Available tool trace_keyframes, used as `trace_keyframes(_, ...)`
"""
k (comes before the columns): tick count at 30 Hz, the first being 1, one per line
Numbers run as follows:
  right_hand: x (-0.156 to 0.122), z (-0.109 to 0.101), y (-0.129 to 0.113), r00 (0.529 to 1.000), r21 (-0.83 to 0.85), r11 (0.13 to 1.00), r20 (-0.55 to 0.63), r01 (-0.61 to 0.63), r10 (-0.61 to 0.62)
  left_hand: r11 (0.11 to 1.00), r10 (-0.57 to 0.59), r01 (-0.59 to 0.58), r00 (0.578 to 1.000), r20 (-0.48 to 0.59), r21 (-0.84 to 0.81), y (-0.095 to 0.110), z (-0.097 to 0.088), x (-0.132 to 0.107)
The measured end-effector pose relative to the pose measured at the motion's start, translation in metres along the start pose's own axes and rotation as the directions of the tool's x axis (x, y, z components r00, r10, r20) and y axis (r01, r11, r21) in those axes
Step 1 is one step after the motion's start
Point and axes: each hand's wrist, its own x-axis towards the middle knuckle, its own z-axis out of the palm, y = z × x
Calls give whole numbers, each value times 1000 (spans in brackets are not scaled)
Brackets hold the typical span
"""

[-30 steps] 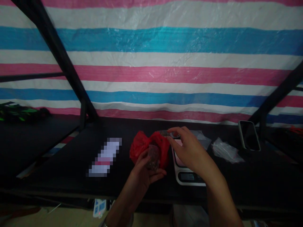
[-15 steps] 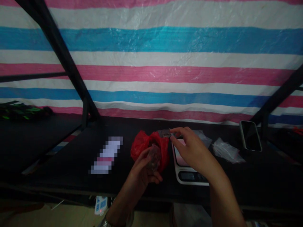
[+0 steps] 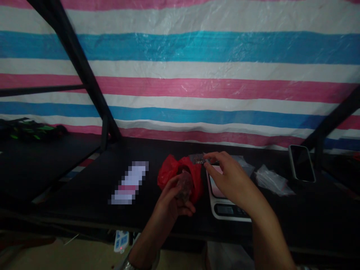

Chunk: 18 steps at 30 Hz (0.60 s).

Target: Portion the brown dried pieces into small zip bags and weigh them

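Observation:
My left hand (image 3: 171, 200) is closed around a small clear plastic bag (image 3: 184, 185) with dark contents, held in front of a red plastic bag (image 3: 171, 174) on the black table (image 3: 84, 191). My right hand (image 3: 229, 176) hovers over a white kitchen scale (image 3: 222, 210). Its thumb and forefinger pinch another small clear bag (image 3: 198, 158) just beyond the red bag.
A blurred-out flat packet (image 3: 129, 182) lies left of the red bag. Crumpled clear bags (image 3: 271, 180) and a dark phone (image 3: 302, 163) lie at the right. Black frame bars (image 3: 81, 71) slant up at both sides before a striped tarp (image 3: 197, 75). A green-black object (image 3: 28, 129) lies far left.
Both hands stay almost in place; the view has drifted slightly, and the left hand has tilted its small bag a little.

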Motion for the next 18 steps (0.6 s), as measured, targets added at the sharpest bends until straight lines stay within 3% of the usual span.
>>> trace_keyframes(7,0,2,2,1000,-2,1000,-6,16,-16,1000,8,-9,998,62,16,-6,-8,6)
trace_keyframes(10,0,3,1,1000,17,1000,1,10,-10,995,90,-93,990,106,24,-9,-11,6)
trace_keyframes(13,0,3,0,1000,33,999,13,0,-1,979,192,-195,980,58,51,-10,-10,3)
trace_keyframes(18,1,0,-7,999,67,998,41,6,-8,958,270,-266,963,-26,104,-10,-8,-3)
